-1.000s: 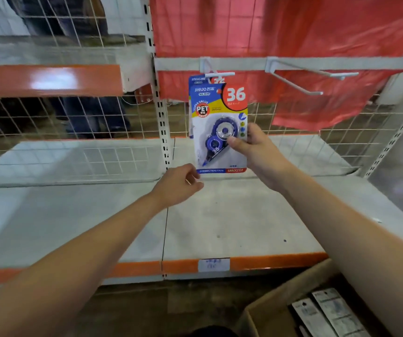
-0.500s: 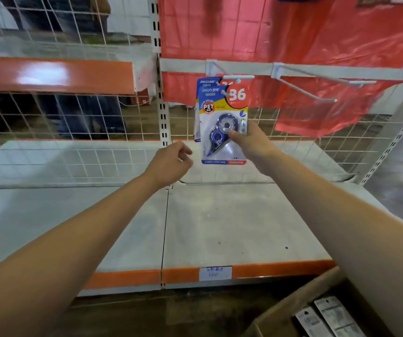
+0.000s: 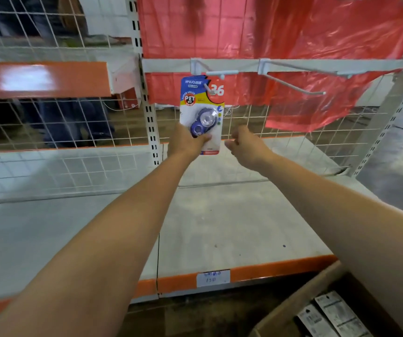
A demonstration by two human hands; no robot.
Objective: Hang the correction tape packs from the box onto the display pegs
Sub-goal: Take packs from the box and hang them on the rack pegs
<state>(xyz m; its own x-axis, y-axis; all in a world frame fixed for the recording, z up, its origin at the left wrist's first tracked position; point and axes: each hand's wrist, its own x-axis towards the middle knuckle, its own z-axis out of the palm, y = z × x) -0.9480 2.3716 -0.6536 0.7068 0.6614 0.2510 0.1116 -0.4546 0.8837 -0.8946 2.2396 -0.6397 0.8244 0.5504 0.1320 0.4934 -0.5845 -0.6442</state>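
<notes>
A correction tape pack, a card with a blue dispenser under clear plastic, hangs on the left display peg. My left hand grips the pack's lower part, thumb across the blister. My right hand is just right of the pack, off it, fingers loosely curled and holding nothing. The right peg carries nothing. The cardboard box sits at the bottom right with more packs lying face down inside.
The white shelf board with an orange front edge lies under the pegs. A wire mesh back and a slotted upright stand behind. Red plastic sheeting hangs behind the pegs. A higher orange-fronted shelf juts out at left.
My right hand has let go of the pack and drawn off to the right. My left hand has risen and taken hold of the pack's lower part.
</notes>
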